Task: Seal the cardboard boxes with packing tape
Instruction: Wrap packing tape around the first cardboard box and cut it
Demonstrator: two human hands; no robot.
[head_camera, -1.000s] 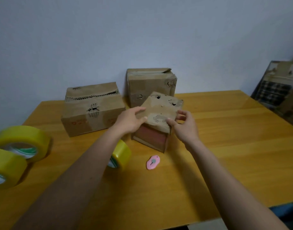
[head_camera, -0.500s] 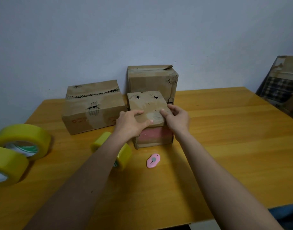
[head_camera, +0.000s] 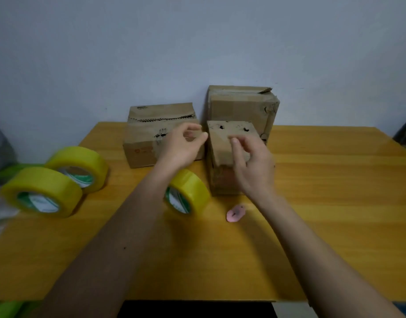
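Nearest, two bare forearms reach out over the yellow wooden surface point(head_camera: 323, 203). Just beyond them a small pink cutter point(head_camera: 235, 213) lies flat, and to its left a roll of yellow packing tape point(head_camera: 188, 191) stands on edge, partly hidden under the left forearm. Two more yellow rolls point(head_camera: 42, 191) point(head_camera: 79, 165) sit together well off to the left.

Further on, the small cardboard box point(head_camera: 229, 154) stands upright near the middle of the surface, its top flap folded down. The right hand point(head_camera: 252, 166) hovers in front of it, fingers loosely curled and apart, holding nothing; whether it touches the cardboard I cannot tell. The left hand point(head_camera: 182, 148) hangs just left of the box, thumb and forefinger near each other but empty.

So the step in hand looks like setting this box in place for taping; no strip shows on its top seam. The next move likely calls for one hand to take the nearest roll, find the free end, and draw tape across the flap while the other holds it down.

Behind stand a wider box point(head_camera: 149, 138) with a torn top edge and a taller box point(head_camera: 243, 106), both against a plain pale wall point(head_camera: 197, 42). Dark objects at the far right edge are too cropped to name.
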